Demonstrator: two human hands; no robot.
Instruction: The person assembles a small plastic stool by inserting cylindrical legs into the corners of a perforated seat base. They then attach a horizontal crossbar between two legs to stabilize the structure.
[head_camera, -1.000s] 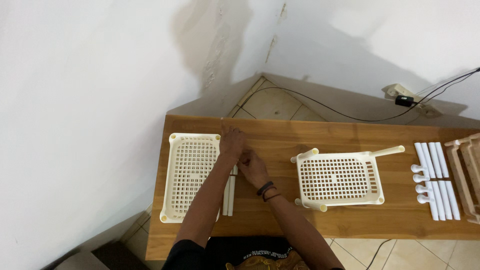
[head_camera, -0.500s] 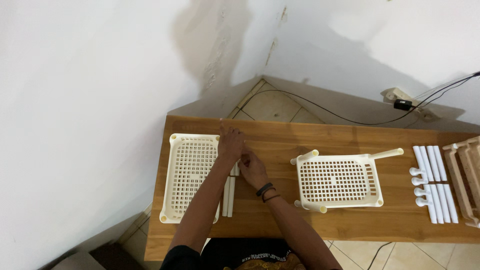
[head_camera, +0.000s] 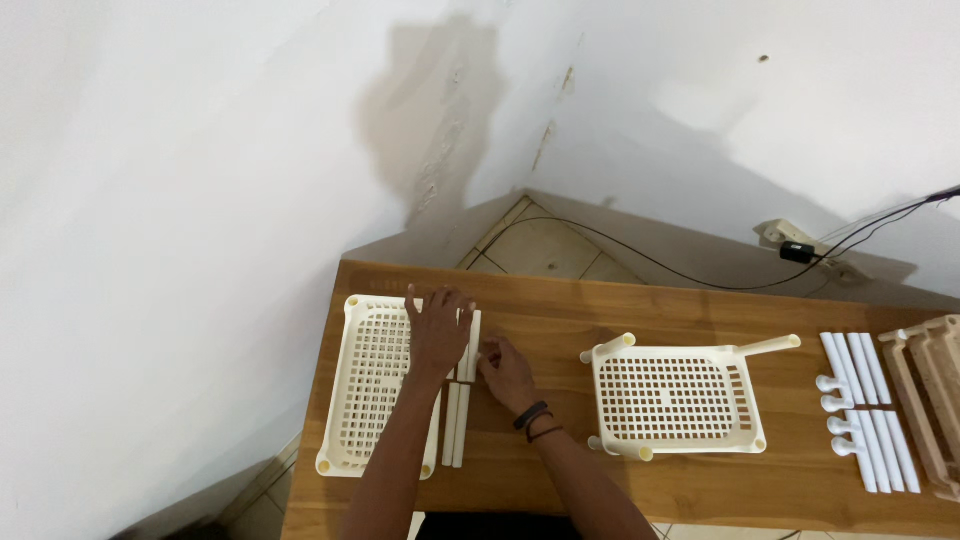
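Beside the right edge of the cream perforated tray (head_camera: 375, 395), a pair of long white tubes (head_camera: 460, 400) lies side by side on the wooden desk (head_camera: 560, 320), running from the far side toward me, just touching or nearly touching the tray's rim. My left hand (head_camera: 437, 330) lies flat over the tray's far right corner with its fingers (head_camera: 440, 303) spread wide, palm down, gripping nothing; its outer edge reaches across to the top part of the tubes. My right hand (head_camera: 510, 372) rests on the desk just to the right of the tubes, its fingers curled toward them at about their middle; I cannot tell whether they actually pinch a tube or only touch it. A dark band (head_camera: 532, 417) circles my right wrist. Well apart to the right stands a second cream perforated tray (head_camera: 680, 400), this one with short round posts (head_camera: 612, 345) fitted at its corners and one longer tube (head_camera: 768, 346) sticking out at an angle from its far right corner. Farther right, near the desk's end, a row of more white tubes (head_camera: 865, 410) lies parallel, with small rounded white caps (head_camera: 832, 405) beside them. At the very right edge a wooden rack (head_camera: 930, 400) is partly cut off by the view. Beyond the desk, a tiled floor (head_camera: 540, 245) meets the white wall (head_camera: 200, 150) in a corner, and a black cable (head_camera: 650, 262) runs across it to a power strip (head_camera: 795, 245).
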